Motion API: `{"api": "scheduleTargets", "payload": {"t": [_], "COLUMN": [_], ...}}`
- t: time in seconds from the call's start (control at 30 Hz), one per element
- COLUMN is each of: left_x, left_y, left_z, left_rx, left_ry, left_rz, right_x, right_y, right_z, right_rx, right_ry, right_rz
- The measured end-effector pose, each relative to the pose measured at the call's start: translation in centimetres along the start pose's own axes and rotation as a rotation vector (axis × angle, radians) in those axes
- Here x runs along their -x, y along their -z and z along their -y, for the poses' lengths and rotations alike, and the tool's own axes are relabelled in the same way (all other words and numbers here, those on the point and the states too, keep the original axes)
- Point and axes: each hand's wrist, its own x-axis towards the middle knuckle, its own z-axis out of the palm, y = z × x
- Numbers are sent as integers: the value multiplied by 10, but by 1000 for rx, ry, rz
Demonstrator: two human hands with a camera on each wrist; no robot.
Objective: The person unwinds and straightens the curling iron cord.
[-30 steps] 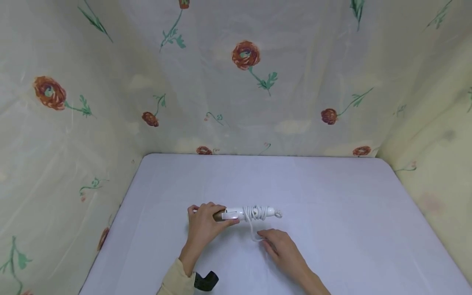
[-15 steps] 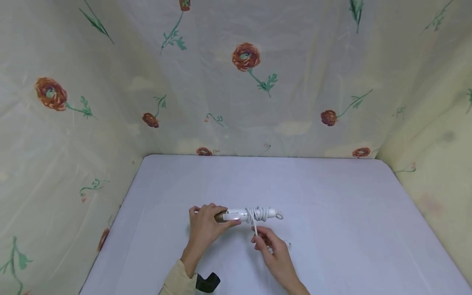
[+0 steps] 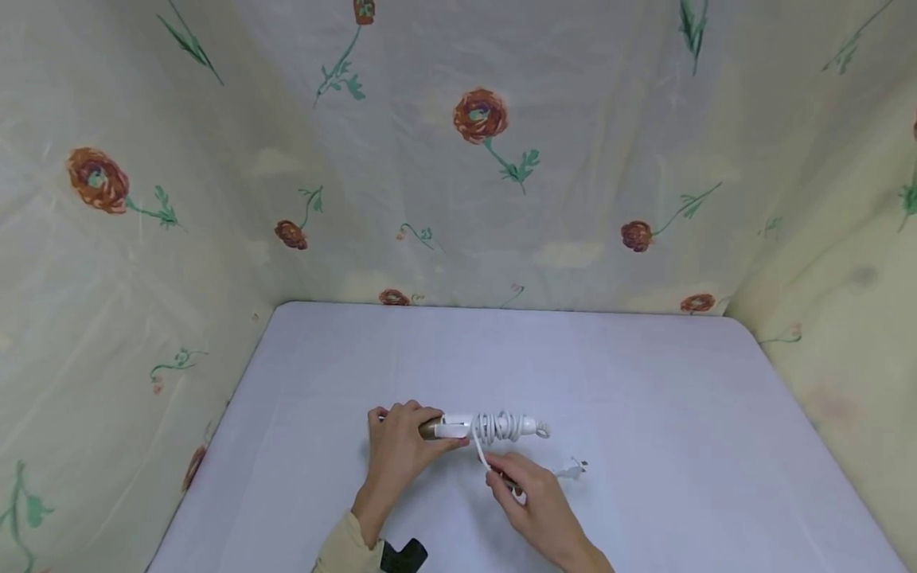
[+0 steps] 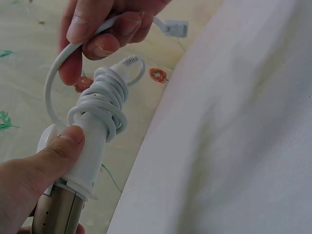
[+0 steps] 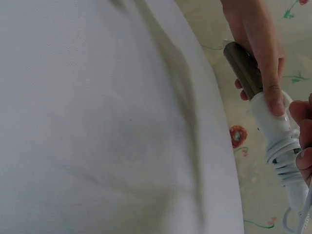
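While the right hand (image 3: 539,503) pinches a white cord (image 4: 47,90) between thumb and fingers, a plug (image 3: 573,471) hangs out past its far side. Just beyond, the left hand (image 3: 396,446) grips a white-and-bronze appliance (image 3: 453,426) over the table (image 3: 645,382), thumb on the white part, cord looped several times round its handle. Farther back stands a flowered cloth (image 3: 559,199).

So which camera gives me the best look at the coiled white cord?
The left wrist view: the white cord appears large, its coils mostly uncovered. The head view shows it small; the right wrist view shows it near the edge, partly behind the right hand.
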Motion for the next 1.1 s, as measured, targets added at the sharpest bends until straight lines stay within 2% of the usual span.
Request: {"api": "scheduleTargets", "payload": {"t": [0.2, 0.37, 0.73, 1.1], "left_x": [-1, -1, -2, 1], "left_y": [2, 2, 3, 7], "left_z": [-1, 1, 7, 7], "left_rx": [10, 12, 21, 59], "left_ry": [-12, -28, -111, -124], "left_rz": [-30, -36, -9, 22], "right_x": [-12, -21, -37, -42], "right_y": [13, 22, 38, 43], "right_z": [3, 1, -5, -12], "right_rx": [55, 83, 112, 76], "right_ry": [130, 184, 180, 141], "right_rz": [3, 8, 66, 35]}}
